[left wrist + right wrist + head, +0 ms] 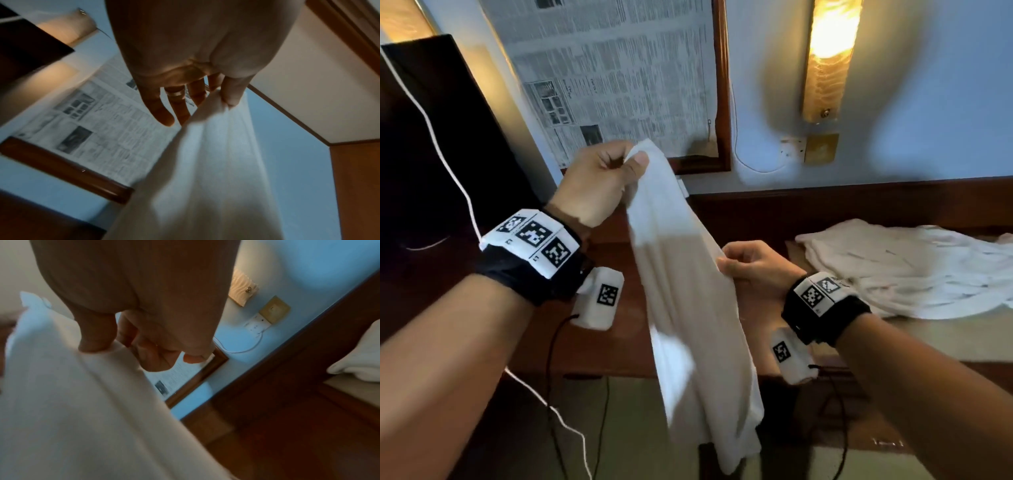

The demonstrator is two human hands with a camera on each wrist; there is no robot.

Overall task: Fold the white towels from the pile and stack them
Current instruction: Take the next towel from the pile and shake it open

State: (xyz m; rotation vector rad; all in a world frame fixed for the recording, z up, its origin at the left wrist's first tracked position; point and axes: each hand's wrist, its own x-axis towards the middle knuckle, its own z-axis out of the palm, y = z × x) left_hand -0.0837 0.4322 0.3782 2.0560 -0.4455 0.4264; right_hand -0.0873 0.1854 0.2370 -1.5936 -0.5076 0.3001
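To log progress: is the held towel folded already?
Not folded: the towel hangs loose, the left hand pinching its top, the right hand its edge.

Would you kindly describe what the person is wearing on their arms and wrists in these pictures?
Both forearms are bare, with no sleeves. The left wrist band and the right wrist band are black, each topped by a white strip printed with square black-and-white markers. Under each wrist hangs a white camera box bearing one such marker: left camera box, right camera box. A thin black cable runs down from the left box.

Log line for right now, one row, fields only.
left hand: pinches towel top corner | right hand: grips its side edge | towel: hanging, unfolded | pile: on table, right
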